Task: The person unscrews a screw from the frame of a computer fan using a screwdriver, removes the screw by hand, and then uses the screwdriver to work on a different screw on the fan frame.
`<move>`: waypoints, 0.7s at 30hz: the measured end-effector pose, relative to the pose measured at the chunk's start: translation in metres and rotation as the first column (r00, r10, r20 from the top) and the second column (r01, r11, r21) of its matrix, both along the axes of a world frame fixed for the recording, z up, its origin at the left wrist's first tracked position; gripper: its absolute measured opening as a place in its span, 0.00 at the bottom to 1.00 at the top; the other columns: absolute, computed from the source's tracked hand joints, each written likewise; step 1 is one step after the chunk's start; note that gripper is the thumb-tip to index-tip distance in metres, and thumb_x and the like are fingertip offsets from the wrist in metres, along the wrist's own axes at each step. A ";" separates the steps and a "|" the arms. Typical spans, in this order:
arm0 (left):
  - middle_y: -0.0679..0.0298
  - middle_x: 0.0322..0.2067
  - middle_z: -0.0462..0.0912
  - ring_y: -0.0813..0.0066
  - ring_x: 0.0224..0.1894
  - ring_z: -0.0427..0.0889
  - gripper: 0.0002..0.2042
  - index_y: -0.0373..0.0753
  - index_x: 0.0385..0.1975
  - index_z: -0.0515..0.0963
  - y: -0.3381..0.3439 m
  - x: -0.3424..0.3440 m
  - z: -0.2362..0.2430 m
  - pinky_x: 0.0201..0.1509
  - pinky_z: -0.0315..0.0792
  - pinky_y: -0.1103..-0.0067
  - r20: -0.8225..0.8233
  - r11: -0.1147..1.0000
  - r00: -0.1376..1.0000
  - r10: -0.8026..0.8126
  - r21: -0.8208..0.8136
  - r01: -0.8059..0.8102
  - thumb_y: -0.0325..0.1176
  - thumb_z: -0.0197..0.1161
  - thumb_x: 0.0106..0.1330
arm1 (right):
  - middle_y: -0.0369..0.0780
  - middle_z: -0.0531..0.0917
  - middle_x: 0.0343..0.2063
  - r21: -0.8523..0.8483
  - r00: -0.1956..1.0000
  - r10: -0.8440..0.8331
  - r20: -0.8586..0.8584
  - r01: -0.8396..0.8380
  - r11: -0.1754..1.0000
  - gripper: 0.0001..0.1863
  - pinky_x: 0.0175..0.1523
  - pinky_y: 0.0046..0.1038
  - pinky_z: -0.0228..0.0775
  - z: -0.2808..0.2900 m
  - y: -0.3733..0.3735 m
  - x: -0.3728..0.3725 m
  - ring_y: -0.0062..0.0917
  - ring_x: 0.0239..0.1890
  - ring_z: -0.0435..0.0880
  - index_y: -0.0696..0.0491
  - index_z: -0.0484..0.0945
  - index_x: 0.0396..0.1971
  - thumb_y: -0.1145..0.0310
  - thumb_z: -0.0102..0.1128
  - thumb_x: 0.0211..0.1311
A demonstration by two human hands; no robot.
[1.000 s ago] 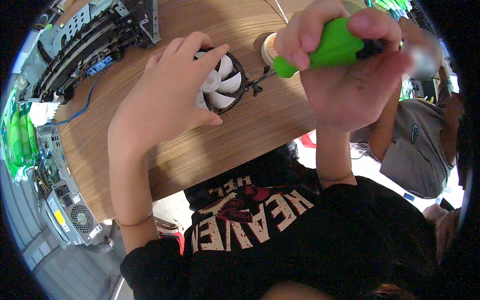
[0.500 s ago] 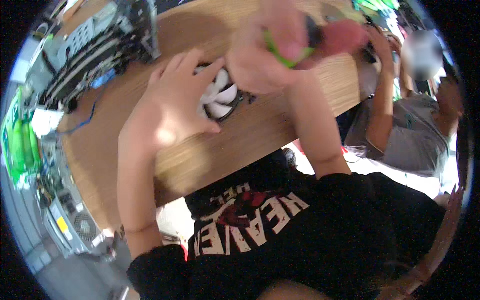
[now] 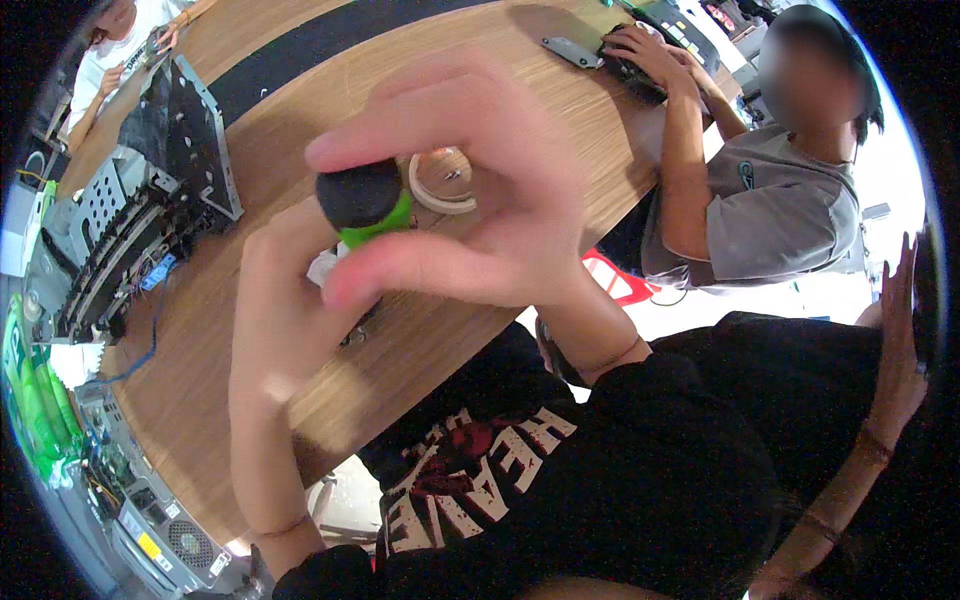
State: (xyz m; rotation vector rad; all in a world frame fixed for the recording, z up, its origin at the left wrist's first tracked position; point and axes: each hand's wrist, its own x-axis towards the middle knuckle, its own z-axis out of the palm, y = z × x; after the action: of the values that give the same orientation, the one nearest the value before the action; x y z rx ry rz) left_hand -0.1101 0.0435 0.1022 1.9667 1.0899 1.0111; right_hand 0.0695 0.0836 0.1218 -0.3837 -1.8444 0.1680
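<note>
My right hand [image 3: 480, 190] is raised close to the camera and grips a screwdriver with a green and black handle [image 3: 365, 205], seen end-on. My left hand [image 3: 285, 290] lies flat over a small white-bladed cooling fan [image 3: 325, 268] on the wooden table [image 3: 200, 380]. The fan is almost wholly hidden under the two hands. A small white ring-shaped dish [image 3: 440, 185] with tiny screws sits just beyond the fan, partly covered by my right fingers.
An open metal computer chassis [image 3: 150, 200] with cables lies at the left of the table. Another computer case [image 3: 140, 510] stands by the lower left edge. A person in a grey shirt [image 3: 770, 200] sits at the right with hands on a dark device [image 3: 640, 55].
My right hand has swung the screwdriver from the upper right to over the fan, upright under the camera. The view has shifted, showing more of the table and the seated person.
</note>
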 end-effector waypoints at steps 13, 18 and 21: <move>0.66 0.37 0.82 0.77 0.40 0.80 0.24 0.35 0.43 0.77 -0.002 -0.013 -0.002 0.44 0.75 0.79 -0.054 0.981 0.996 -0.066 0.181 0.075 0.32 0.80 0.46 | 0.44 0.81 0.37 -0.342 0.959 0.236 0.157 -0.172 0.924 0.23 0.41 0.29 0.75 -0.008 -0.005 0.018 0.32 0.36 0.82 0.56 0.77 0.42 0.55 0.69 0.53; 0.66 0.38 0.83 0.74 0.42 0.81 0.24 0.36 0.42 0.79 -0.002 0.005 -0.009 0.49 0.74 0.76 0.114 0.969 0.992 0.050 0.234 -0.076 0.32 0.81 0.44 | 0.47 0.80 0.38 -0.352 0.958 0.257 0.127 -0.198 0.915 0.26 0.41 0.29 0.76 -0.017 -0.001 0.013 0.34 0.36 0.83 0.59 0.74 0.44 0.53 0.67 0.57; 0.62 0.41 0.82 0.67 0.46 0.81 0.28 0.36 0.48 0.77 0.006 -0.010 -0.007 0.54 0.73 0.74 -0.048 0.988 0.997 -0.060 0.138 0.066 0.32 0.80 0.44 | 0.48 0.80 0.38 -0.340 0.964 0.245 0.100 -0.198 0.919 0.27 0.41 0.29 0.77 -0.019 0.000 0.014 0.34 0.36 0.83 0.60 0.72 0.46 0.52 0.66 0.59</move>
State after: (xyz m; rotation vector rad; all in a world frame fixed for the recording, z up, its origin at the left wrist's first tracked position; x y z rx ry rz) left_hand -0.1202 0.0495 0.0950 2.1307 0.9976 1.0394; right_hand 0.0840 0.0839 0.1033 -0.4232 -2.0011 0.6252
